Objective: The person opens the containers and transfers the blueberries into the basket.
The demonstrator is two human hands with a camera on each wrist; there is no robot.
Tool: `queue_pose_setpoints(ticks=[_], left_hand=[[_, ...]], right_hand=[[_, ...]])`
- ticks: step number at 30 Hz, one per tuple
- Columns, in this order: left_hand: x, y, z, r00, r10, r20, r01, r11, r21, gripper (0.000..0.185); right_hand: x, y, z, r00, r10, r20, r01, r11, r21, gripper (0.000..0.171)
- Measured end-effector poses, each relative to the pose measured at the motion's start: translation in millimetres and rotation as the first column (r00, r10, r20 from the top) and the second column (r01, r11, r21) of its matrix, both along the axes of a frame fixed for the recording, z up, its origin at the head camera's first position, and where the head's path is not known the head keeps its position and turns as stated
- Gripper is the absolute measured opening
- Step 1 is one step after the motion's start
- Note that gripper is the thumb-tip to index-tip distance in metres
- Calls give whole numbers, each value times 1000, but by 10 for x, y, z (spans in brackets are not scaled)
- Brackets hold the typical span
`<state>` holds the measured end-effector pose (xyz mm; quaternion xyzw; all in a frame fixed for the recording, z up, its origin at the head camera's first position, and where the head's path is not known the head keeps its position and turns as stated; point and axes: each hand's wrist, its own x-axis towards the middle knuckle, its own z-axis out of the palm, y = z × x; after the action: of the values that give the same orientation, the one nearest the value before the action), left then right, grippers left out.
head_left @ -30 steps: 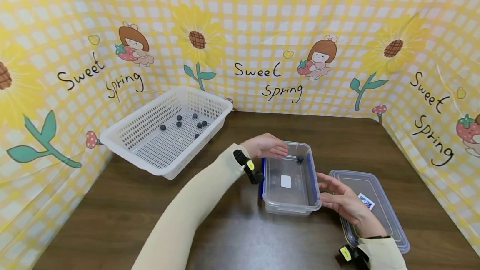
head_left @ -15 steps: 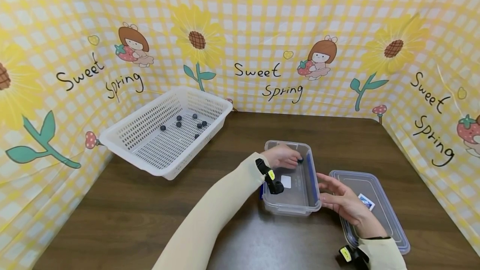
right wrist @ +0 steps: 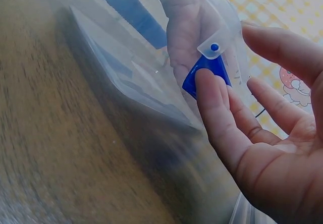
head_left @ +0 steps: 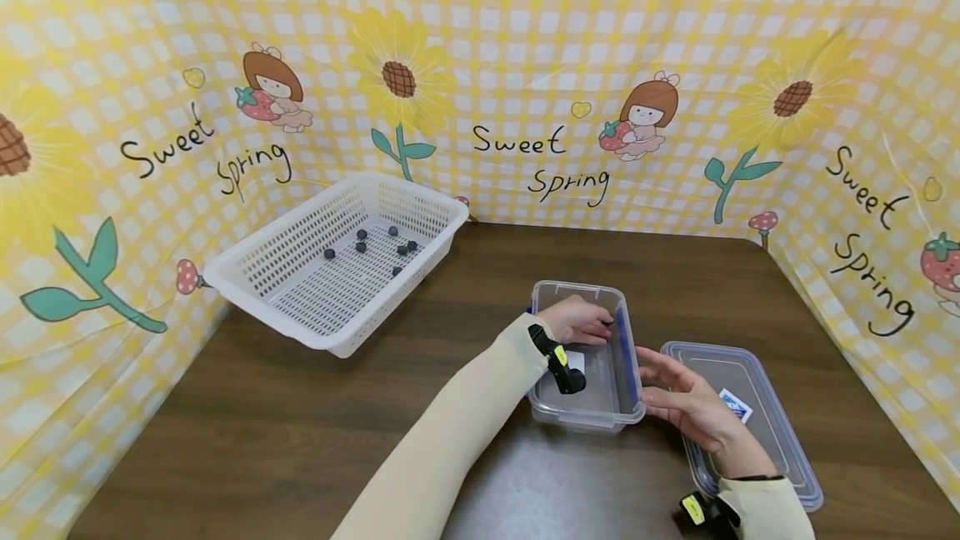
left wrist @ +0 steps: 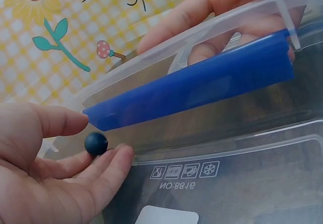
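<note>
A clear plastic food container (head_left: 587, 417) with blue side latches stands uncovered on the table. My left hand (head_left: 576, 320) reaches down inside its far end, fingers loosely bent. A dark round blueberry (left wrist: 96, 143) lies against those fingers, and the thumb tip is just above it with no clear pinch. My right hand (head_left: 686, 394) rests against the container's right side from outside. In the right wrist view one of its fingertips touches the blue latch (right wrist: 206, 71), while the other fingers stay spread and relaxed.
A white perforated basket (head_left: 337, 344) stands at the back left with several blueberries (head_left: 362, 247) on its floor. Beside the right forearm lies a clear lid (head_left: 750, 373), partly under that hand. A yellow checked cloth (head_left: 510, 90) walls in the brown table (head_left: 300, 432).
My left hand has moved right and down from over the container's left rim into it, reaching the blueberry there. The right hand has stayed at the container's side.
</note>
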<state>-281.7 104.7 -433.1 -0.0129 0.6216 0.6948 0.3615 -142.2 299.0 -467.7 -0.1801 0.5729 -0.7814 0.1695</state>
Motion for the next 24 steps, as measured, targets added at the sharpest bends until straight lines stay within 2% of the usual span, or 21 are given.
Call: queue_pose_setpoints(ticks=[6, 15, 19, 24], left_hand=[[2, 6, 13, 999, -34, -6, 34, 999, 21, 11], [3, 18, 85, 997, -54, -48, 53, 998, -21, 11], [-40, -28, 163, 992, -96, -81, 96, 995, 1, 12], [-122, -189, 330, 988, -110, -108, 114, 993, 35, 22]], right_hand=[[-5, -3, -1, 1000, 7, -2, -7, 1000, -8, 57], [-11, 0, -17, 1000, -1, -10, 1, 1000, -2, 58], [-7, -1, -17, 1000, 2, -10, -2, 1000, -3, 59], [-3, -16, -6, 1000, 3, -2, -3, 1000, -13, 58]])
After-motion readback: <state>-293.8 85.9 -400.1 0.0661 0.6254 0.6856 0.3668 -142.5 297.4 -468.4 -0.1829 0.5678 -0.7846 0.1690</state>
